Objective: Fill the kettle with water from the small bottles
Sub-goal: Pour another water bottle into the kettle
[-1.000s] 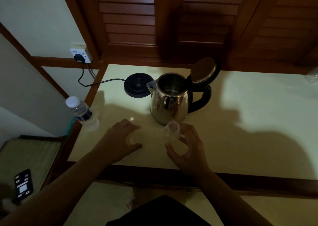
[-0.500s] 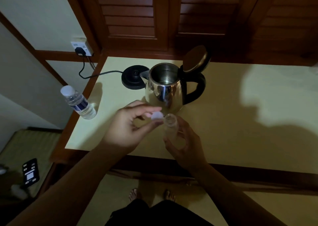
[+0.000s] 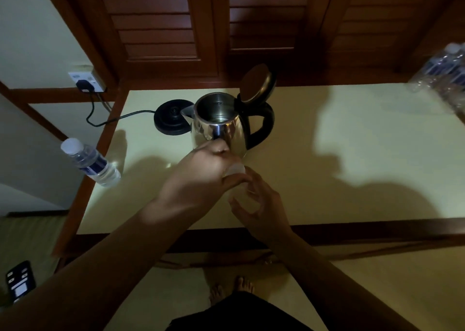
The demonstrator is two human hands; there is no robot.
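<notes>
Right hand (image 3: 261, 204) grips an empty small bottle (image 3: 245, 192); left hand (image 3: 201, 172) pinches its cap (image 3: 235, 168). Just beyond, the open kettle (image 3: 219, 126) risks a knock.

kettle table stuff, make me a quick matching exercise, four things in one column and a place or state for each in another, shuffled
Things:
1. kettle
2. kettle base
3. capped bottle
4. empty bottle

Places or states:
A. held in the right hand, left hand at its cap
B. lid open, off its base
C. left edge of the table, sealed and full
D. behind the kettle, corded to the wall socket

Pairs: 1-B, 2-D, 3-C, 4-A
</notes>
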